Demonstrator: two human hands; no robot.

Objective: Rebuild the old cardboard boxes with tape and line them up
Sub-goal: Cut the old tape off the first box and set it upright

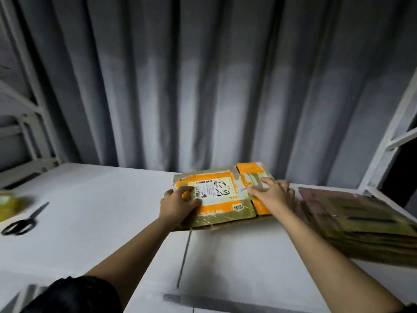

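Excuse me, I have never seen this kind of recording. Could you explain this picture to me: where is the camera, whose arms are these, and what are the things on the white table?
There is no machine here. The one picture comes from a camera worn on a person's head, looking forward and down, so both arms are that person's own. The left hand grips the near-left edge of a flattened cardboard box with orange print and a shipping label. The right hand lies on its right part, fingers spread. To the right is a stack of flattened boxes. On the far left of the white table lie black scissors and a blurred roll of tape. Behind hangs a grey curtain.
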